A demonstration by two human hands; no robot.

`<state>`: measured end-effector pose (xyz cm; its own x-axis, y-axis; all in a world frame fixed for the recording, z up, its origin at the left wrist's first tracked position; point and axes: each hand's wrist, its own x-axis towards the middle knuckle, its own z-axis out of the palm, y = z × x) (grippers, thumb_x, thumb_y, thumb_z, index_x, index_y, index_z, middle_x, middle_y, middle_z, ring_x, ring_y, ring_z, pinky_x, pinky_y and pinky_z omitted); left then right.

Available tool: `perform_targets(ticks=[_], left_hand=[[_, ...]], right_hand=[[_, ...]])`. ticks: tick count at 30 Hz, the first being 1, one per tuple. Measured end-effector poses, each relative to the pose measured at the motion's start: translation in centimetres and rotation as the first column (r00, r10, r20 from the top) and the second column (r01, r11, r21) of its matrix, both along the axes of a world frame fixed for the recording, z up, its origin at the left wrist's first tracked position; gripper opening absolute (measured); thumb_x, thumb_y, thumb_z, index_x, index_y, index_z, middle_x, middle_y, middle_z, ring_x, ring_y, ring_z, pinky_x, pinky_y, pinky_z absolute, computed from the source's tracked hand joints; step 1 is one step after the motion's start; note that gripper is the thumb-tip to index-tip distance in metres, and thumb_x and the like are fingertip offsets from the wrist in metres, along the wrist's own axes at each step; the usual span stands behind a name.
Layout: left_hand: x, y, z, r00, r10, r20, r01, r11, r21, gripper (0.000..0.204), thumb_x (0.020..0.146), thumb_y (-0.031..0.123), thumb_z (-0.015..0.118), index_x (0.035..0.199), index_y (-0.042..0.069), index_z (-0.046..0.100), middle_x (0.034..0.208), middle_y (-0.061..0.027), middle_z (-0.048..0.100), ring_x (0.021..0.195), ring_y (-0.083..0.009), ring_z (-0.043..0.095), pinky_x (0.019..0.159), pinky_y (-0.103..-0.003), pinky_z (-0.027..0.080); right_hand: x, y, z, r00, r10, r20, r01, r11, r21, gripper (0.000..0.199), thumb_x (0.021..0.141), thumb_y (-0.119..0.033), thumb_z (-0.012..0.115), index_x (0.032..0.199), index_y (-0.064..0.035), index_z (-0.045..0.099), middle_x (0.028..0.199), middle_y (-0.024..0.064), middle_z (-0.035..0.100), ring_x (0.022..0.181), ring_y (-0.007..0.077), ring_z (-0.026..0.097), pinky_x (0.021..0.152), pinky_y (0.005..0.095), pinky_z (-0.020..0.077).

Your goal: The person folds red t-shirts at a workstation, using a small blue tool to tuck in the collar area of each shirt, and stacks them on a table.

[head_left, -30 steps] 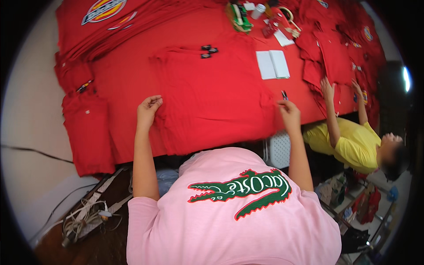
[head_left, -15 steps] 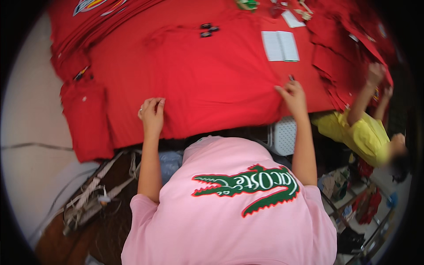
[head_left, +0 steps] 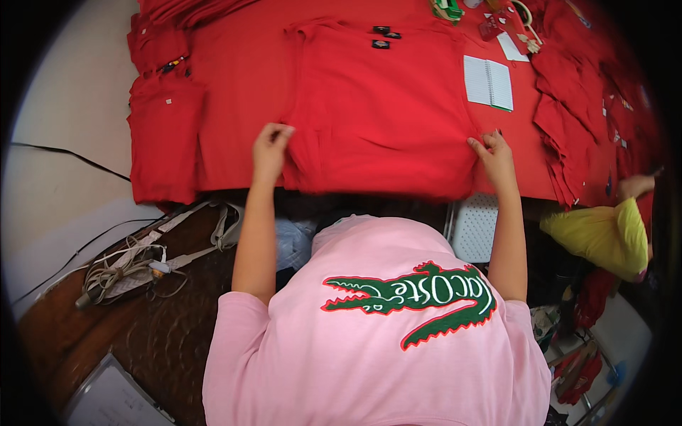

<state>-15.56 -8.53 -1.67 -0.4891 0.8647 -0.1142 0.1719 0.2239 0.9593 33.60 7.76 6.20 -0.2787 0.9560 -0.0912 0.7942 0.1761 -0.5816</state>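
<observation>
A red shirt [head_left: 387, 117] lies spread flat on the red-covered table in front of me, and several small dark labels [head_left: 381, 44] show near its far edge. My left hand [head_left: 269, 153] is pinched at the shirt's left edge, where the cloth lies in folds. On the other side, my right hand [head_left: 495, 157] pinches the right edge between thumb and fingers. The shirt's near edge hangs at the table's front edge, slightly blurred.
An open spiral notebook [head_left: 488, 82] lies right of the shirt, with a green tape dispenser [head_left: 447, 10] farther back. Folded red garments [head_left: 165, 138] are stacked at left, more [head_left: 572, 121] at right. A person in yellow [head_left: 600, 238] is at the right. A white perforated stool [head_left: 474, 227] stands below the table.
My left hand has moved farther up along the shirt's left edge, and the cloth there is gathered inward. The person at right has leaned lower. The whole view has shifted.
</observation>
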Motion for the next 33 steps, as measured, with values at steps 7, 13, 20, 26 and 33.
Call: perform_targets(ticks=[7, 13, 20, 26, 33], left_hand=[[-7.7, -4.1, 7.3, 0.896, 0.171, 0.409, -0.186, 0.983, -0.004, 0.020, 0.102, 0.031, 0.067, 0.096, 0.011, 0.063, 0.100, -0.0067, 0.073, 0.099, -0.0189, 0.071, 0.093, -0.037, 0.054], [1.0, -1.2, 4.4, 0.996, -0.081, 0.032, 0.084, 0.988, -0.133, 0.030, 0.097, 0.031, 0.073, 0.115, 0.007, 0.072, 0.101, -0.0022, 0.070, 0.094, -0.0092, 0.062, 0.083, -0.026, 0.049], [0.1, -1.6, 6.5, 0.967, 0.032, 0.254, 0.026, 0.974, -0.224, 0.038, 0.093, 0.037, 0.077, 0.103, 0.001, 0.073, 0.092, -0.0021, 0.069, 0.084, -0.0124, 0.061, 0.084, -0.029, 0.048], [-1.2, -8.1, 10.1, 0.987, -0.035, 0.159, 0.113, 0.849, -0.517, 0.035, 0.092, 0.037, 0.079, 0.083, 0.003, 0.074, 0.081, 0.0000, 0.069, 0.078, -0.0086, 0.059, 0.076, -0.026, 0.046], [0.5, -7.9, 3.7, 0.997, -0.031, 0.064, 0.048, 0.959, -0.278, 0.017, 0.095, 0.015, 0.075, 0.102, 0.000, 0.072, 0.091, -0.0001, 0.069, 0.084, -0.0079, 0.061, 0.079, -0.024, 0.048]], right_hand=[[6.4, -2.5, -0.2, 0.949, -0.111, -0.295, 0.062, 0.984, -0.168, 0.028, 0.089, -0.019, 0.082, 0.089, 0.0050, 0.068, 0.090, 0.0057, 0.060, 0.086, 0.0146, 0.057, 0.079, 0.0304, 0.0471], [6.1, -4.9, -2.1, 0.919, -0.151, -0.365, 0.033, 0.950, -0.311, 0.030, 0.090, -0.022, 0.081, 0.099, 0.0042, 0.069, 0.088, 0.0041, 0.059, 0.078, 0.0121, 0.053, 0.073, 0.0294, 0.0459], [6.0, -4.5, 2.1, 0.899, -0.116, -0.421, 0.078, 0.991, -0.105, 0.031, 0.089, -0.019, 0.081, 0.081, 0.0040, 0.062, 0.091, 0.0055, 0.058, 0.087, 0.0151, 0.056, 0.078, 0.0277, 0.0443], [8.8, -7.6, 1.5, 0.931, -0.148, -0.333, -0.028, 0.882, -0.470, 0.026, 0.085, -0.017, 0.085, 0.077, -0.0006, 0.066, 0.093, 0.0043, 0.061, 0.084, 0.0123, 0.056, 0.073, 0.0282, 0.0454], [7.1, -6.7, -1.6, 0.953, -0.184, -0.240, 0.126, 0.963, -0.237, 0.020, 0.087, -0.013, 0.080, 0.099, 0.0022, 0.073, 0.089, 0.0021, 0.066, 0.082, 0.0118, 0.057, 0.075, 0.0288, 0.0484]])
